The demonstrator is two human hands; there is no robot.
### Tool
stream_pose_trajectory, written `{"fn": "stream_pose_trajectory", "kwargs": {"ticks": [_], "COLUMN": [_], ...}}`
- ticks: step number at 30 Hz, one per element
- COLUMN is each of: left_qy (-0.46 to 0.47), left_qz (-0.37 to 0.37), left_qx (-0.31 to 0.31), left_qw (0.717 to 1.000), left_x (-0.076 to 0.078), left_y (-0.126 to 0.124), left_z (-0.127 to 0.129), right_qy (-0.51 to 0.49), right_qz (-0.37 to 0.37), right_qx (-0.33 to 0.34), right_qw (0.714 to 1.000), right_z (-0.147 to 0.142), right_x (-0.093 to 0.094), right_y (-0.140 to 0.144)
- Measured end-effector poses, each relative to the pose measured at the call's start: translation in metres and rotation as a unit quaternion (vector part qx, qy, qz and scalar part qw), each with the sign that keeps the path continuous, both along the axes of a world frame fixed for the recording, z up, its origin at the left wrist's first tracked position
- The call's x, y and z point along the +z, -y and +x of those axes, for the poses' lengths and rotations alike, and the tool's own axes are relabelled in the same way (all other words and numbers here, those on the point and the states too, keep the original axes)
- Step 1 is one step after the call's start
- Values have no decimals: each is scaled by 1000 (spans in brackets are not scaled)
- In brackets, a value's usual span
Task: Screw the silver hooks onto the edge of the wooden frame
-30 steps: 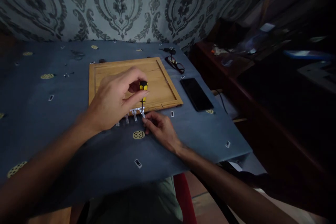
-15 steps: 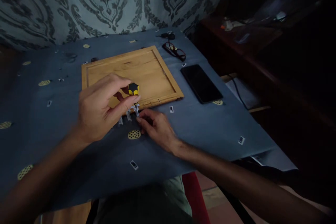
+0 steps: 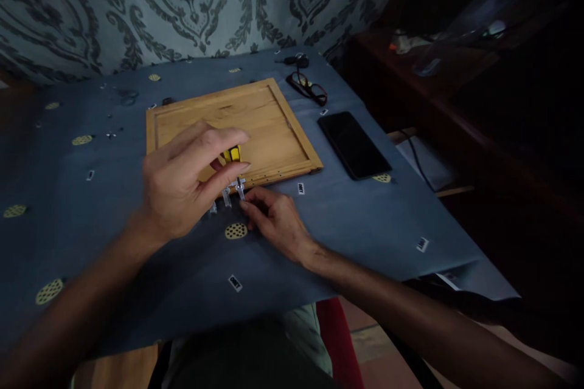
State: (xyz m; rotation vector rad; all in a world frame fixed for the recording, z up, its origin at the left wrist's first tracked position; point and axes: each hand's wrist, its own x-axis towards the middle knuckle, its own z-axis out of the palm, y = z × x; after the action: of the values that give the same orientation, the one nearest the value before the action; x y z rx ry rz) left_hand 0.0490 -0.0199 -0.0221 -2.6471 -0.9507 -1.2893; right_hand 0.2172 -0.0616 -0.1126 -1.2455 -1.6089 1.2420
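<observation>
My left hand [image 3: 176, 179] is closed around a short screwdriver [image 3: 232, 153] with a yellow and black handle, its index finger over the handle's top. The screwdriver points down at a small silver metal hinge [image 3: 240, 188] on the near edge of a framed wooden panel [image 3: 255, 112]. Fingertips of my right hand [image 3: 280, 222] pinch the near end of that hinge. Another silver hinge piece [image 3: 227, 197] sticks out just left of it, and a further one is partly behind my left hand. The screwdriver's tip is too small to make out clearly.
Right of the panel lies a black phone [image 3: 354, 146]. Glasses [image 3: 308, 89] and a dark key-like object [image 3: 295, 61] are farther back. Small metal bits [image 3: 111, 134] lie to the left on the blue tablecloth [image 3: 365, 237]. A patterned curtain [image 3: 182, 6] hangs behind.
My left index finger has stretched forward over the screwdriver's handle, covering its black top. My right hand keeps its pinch on the hinge. The whole view has shifted slightly.
</observation>
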Motion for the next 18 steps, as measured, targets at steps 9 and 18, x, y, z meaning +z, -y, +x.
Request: {"fn": "stream_pose_trajectory", "kwargs": {"ticks": [9,18], "left_qy": [-37,-21], "left_qz": [19,44], "left_qx": [-38,-48], "left_qw": [998,998], "left_x": [15,8], "left_y": [0,-10], "left_z": [1,-6], "right_qy": [7,-6], "right_qz": [-14,-18], "right_qx": [6,2], "right_qw": [1000,1000], "right_z": [1,0], "right_x": [2,3], "right_y": [0,0]}}
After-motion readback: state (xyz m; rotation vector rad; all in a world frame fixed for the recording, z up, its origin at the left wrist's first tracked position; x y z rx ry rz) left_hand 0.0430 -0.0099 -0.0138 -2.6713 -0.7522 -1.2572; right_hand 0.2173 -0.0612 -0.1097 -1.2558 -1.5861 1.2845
